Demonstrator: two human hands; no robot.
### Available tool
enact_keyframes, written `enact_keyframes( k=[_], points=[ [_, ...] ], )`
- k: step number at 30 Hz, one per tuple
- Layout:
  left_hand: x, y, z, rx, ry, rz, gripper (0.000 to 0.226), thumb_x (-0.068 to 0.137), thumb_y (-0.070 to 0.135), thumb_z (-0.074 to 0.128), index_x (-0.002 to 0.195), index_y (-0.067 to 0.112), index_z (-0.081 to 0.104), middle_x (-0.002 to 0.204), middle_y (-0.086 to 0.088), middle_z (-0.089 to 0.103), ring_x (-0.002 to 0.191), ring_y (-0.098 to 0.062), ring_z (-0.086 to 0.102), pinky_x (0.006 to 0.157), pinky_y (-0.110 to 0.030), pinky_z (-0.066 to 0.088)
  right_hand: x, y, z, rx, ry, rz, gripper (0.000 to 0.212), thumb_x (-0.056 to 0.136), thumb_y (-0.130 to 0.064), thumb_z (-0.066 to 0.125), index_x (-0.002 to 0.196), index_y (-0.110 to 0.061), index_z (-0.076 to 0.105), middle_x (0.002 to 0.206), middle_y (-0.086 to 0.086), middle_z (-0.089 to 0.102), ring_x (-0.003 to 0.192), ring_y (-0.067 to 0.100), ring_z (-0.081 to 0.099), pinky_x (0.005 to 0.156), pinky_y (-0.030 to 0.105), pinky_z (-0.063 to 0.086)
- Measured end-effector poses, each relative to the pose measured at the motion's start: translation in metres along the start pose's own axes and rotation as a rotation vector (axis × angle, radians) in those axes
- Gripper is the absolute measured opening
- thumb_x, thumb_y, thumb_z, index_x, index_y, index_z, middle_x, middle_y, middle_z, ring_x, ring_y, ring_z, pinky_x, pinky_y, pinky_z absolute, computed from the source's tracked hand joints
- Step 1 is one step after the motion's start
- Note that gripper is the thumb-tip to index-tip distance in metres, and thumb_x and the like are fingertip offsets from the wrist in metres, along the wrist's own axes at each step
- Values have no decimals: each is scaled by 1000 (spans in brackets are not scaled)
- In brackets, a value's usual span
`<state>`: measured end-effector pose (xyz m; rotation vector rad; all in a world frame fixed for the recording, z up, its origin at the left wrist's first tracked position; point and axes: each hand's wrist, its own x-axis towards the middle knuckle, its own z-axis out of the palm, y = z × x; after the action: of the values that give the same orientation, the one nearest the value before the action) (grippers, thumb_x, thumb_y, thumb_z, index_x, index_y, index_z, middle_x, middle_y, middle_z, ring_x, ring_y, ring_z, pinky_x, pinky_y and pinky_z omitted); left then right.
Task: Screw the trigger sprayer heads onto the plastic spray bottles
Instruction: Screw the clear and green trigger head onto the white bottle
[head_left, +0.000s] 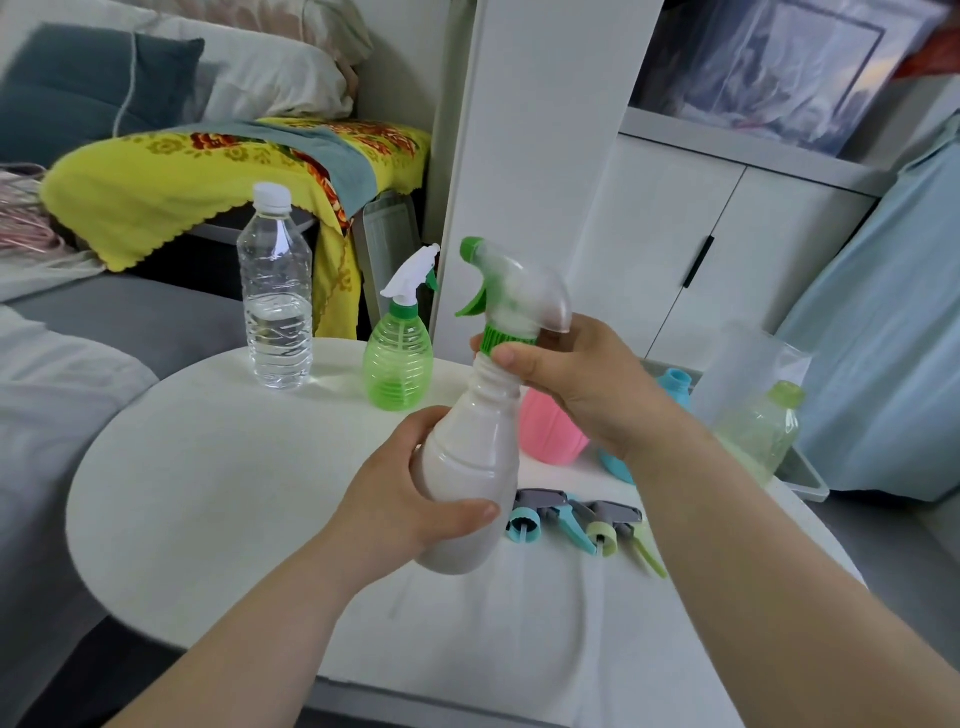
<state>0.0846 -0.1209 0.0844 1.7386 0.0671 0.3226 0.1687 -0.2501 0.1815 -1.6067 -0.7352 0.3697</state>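
Observation:
My left hand (410, 499) grips the body of a white spray bottle (470, 467), held tilted above the round white table (218, 467). My right hand (576, 384) is closed on the green collar of its translucent sprayer head (519, 293), which sits on the bottle's neck. A green spray bottle (399, 364) with a white sprayer head on it stands on the table behind. Two loose sprayer heads lie on the table, one blue (550, 519) and one light green (623, 530). A pink bottle (548, 431) stands partly hidden behind my right wrist.
A clear water bottle (278, 301) with a white cap stands at the table's back left. A blue bottle (675, 384) and a pale green bottle (763, 426) sit at the right by a grey tray (805, 478). White cabinets rise behind; a grey sofa lies left.

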Motion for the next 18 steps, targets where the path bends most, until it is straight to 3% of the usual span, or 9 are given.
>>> enact_keyframes(
  k=[2,6,10,14,18],
  points=[
    [0,-1,1,14,29,2,63,36,36,77,87,54,46,89,22,61,77,16,56,55,-2,42,-1,5,11,-15,123,-28,16,72,-9,69,83,-17,62,79,-2,68,75,5,64,71,15,51],
    [-1,-2,4,26,40,-5,61,40,37,75,88,57,44,92,23,61,79,14,56,54,-4,43,0,14,27,-62,317,1,28,71,-22,71,86,-21,47,100,16,64,88,21,60,76,27,49],
    [1,1,2,-35,55,-4,66,32,45,74,91,53,46,90,21,63,78,11,59,56,-4,44,-3,14,29,-71,215,-47,14,79,-24,63,91,-26,56,96,0,69,86,6,64,75,16,51],
    [3,3,-3,-33,48,7,69,30,44,74,91,56,44,92,22,61,79,13,58,58,-9,44,-5,15,23,140,104,-52,18,87,-14,49,90,-25,62,92,-7,67,86,3,63,85,19,51],
    [3,1,0,-18,84,18,68,30,48,72,91,56,43,92,21,61,81,12,57,59,-7,46,-3,21,31,146,253,-111,13,77,-14,64,79,-24,57,70,-10,66,70,4,61,70,16,50]
  ],
)
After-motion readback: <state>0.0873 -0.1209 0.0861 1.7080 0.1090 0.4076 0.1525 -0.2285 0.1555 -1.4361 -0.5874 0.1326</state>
